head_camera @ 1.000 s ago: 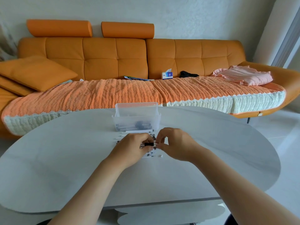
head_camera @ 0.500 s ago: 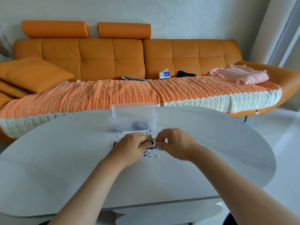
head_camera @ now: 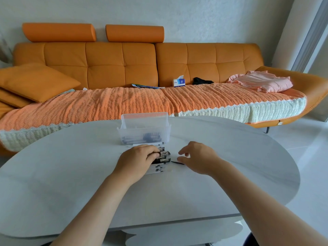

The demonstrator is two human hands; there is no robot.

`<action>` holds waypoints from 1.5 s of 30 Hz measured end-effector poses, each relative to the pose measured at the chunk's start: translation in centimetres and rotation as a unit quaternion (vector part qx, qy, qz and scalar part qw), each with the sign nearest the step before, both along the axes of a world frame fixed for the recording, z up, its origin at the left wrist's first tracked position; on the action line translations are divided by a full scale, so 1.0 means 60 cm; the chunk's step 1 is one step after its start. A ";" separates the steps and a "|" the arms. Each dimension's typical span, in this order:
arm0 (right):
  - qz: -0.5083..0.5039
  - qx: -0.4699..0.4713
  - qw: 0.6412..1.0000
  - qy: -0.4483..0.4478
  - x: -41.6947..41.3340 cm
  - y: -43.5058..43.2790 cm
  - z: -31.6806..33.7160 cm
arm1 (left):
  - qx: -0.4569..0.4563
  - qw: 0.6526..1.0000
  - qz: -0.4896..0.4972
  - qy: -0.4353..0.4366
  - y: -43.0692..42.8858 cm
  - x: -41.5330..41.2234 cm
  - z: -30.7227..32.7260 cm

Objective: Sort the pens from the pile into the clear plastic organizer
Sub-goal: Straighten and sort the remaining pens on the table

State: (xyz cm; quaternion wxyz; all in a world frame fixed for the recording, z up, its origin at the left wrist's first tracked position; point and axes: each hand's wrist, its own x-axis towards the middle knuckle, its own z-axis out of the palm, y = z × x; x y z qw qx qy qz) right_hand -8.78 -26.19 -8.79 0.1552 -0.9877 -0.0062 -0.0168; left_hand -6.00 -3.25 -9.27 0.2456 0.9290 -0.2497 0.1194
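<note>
The clear plastic organizer [head_camera: 165,129] stands at the table's middle, with several dark pens [head_camera: 150,138] lying in its bottom. Just in front of it lies the pile of pens [head_camera: 160,165], white barrels with black ends, lined up side by side. My left hand [head_camera: 137,159] rests on the left part of the pile, its fingers curled round a black-ended pen [head_camera: 158,154] at the top. My right hand [head_camera: 197,157] hovers right of the pile with fingers loosely bent and thumb and forefinger apart. A thin dark sliver [head_camera: 174,162] lies on the table beside its thumb.
The round grey table [head_camera: 71,174] spreads wide on both sides of the pile. Behind it runs an orange sofa [head_camera: 124,68] with a knitted cover, a tissue box [head_camera: 179,82] and folded pink cloth [head_camera: 262,81]. White floor lies to the right.
My right hand let go of the pen that both hands pinched and drew away to the right. My left hand stays on the pile with the pen.
</note>
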 end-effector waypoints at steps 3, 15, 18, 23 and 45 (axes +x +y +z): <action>0.003 0.001 1.000 0.008 0.006 0.001 -0.010 | -0.010 1.000 -0.018 0.015 0.001 -0.001 -0.003; 0.047 0.087 0.994 -0.055 -0.001 0.023 0.006 | -0.019 0.999 -0.042 0.024 0.008 0.003 -0.004; 0.064 0.100 0.990 -0.070 -0.002 0.031 0.009 | -0.023 0.998 -0.046 0.025 0.010 0.004 -0.003; 0.081 0.135 0.985 -0.071 -0.002 0.043 0.007 | -0.024 0.998 -0.048 0.033 0.015 0.001 -0.003; 0.124 0.178 0.976 -0.024 -0.009 0.123 0.028 | -0.069 0.991 -0.108 -0.023 0.074 -0.008 0.015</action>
